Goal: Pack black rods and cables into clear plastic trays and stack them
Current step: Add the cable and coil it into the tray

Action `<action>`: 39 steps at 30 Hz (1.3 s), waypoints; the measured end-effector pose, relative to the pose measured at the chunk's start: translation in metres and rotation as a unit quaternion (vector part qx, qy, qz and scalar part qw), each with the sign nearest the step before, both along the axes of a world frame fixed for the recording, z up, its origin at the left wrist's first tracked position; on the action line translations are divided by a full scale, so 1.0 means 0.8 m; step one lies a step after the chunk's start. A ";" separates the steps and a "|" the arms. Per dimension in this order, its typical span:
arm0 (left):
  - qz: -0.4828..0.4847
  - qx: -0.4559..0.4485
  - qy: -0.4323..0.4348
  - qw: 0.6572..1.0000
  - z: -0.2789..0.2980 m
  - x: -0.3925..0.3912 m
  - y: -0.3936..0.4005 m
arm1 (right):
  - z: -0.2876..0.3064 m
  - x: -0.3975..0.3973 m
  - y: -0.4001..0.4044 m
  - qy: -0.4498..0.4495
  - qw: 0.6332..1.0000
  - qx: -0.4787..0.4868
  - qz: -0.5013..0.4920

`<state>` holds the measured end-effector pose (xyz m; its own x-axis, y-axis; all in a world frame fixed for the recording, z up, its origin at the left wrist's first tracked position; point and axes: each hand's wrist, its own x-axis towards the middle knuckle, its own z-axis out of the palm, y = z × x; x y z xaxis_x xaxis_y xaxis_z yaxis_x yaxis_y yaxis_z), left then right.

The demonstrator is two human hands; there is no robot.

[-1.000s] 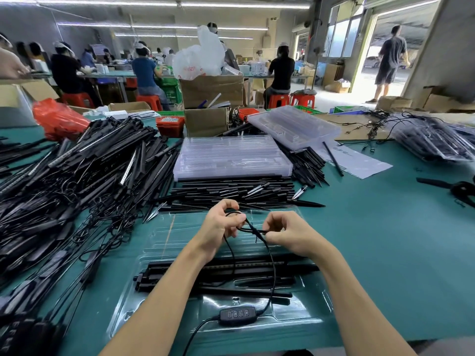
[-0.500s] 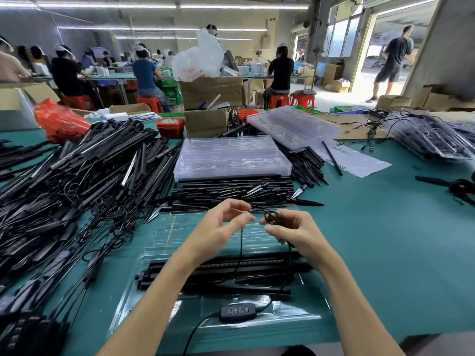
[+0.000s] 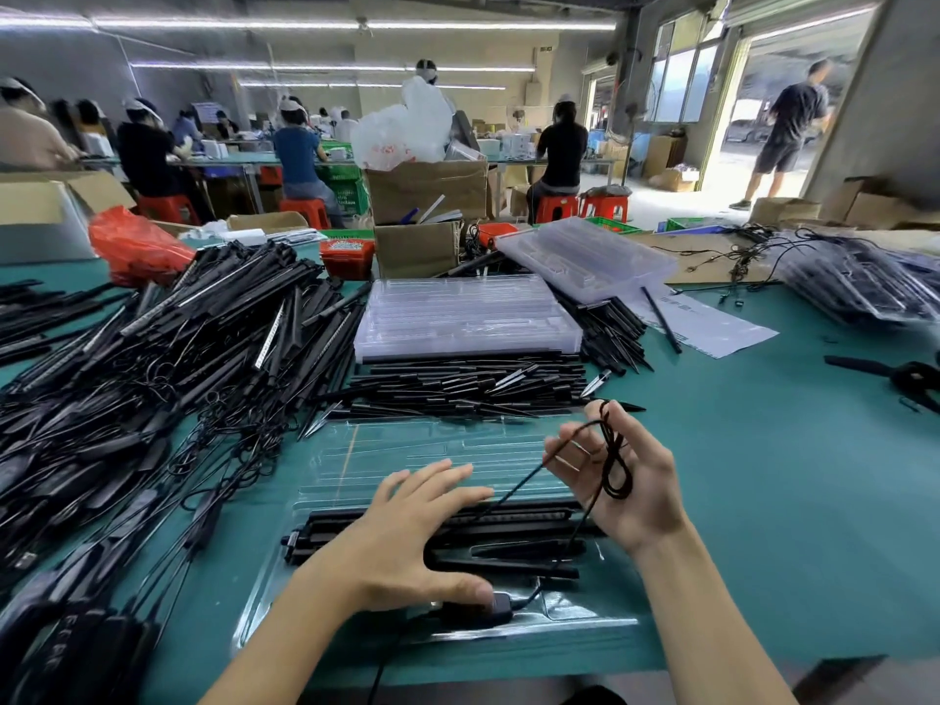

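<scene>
A clear plastic tray [image 3: 422, 450] lies on the green table in front of me, with black rods [image 3: 519, 521] laid across its near half. My left hand [image 3: 407, 541] hovers over those rods, fingers spread, its thumb on the cable's black controller box [image 3: 496, 605]. My right hand [image 3: 623, 480] is raised palm up to the right of the tray and holds a small coil of thin black cable [image 3: 613, 460]. The cable runs from the coil down across the rods to the controller.
A stack of clear trays [image 3: 465, 318] stands beyond a row of black spikes [image 3: 458, 386]. A big heap of black rods and cables [image 3: 142, 358] fills the left. More trays [image 3: 585, 256] and packed trays [image 3: 859, 282] lie far right. Other people work behind.
My hands have parted. The left one let go of the cable and dropped onto the tray by the controller. The right one kept the coil and opened palm up.
</scene>
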<state>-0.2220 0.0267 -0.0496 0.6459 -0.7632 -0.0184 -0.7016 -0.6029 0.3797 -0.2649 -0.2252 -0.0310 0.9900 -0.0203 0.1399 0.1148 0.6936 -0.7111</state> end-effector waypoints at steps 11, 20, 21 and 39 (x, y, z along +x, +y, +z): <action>0.016 0.069 -0.066 0.995 -0.008 0.003 -0.002 | -0.013 -0.020 -0.007 -0.023 0.960 -0.276 -0.041; 0.016 0.066 -0.047 0.997 -0.011 0.002 -0.004 | -0.011 -0.055 0.000 -0.063 0.844 -0.533 -0.015; 0.017 0.065 -0.047 0.997 -0.011 0.003 -0.004 | -0.012 -0.058 0.001 -0.067 0.828 -0.556 -0.023; 0.020 0.052 -0.034 0.998 -0.008 0.001 -0.005 | -0.033 -0.067 -0.006 -0.120 0.685 -0.715 -0.072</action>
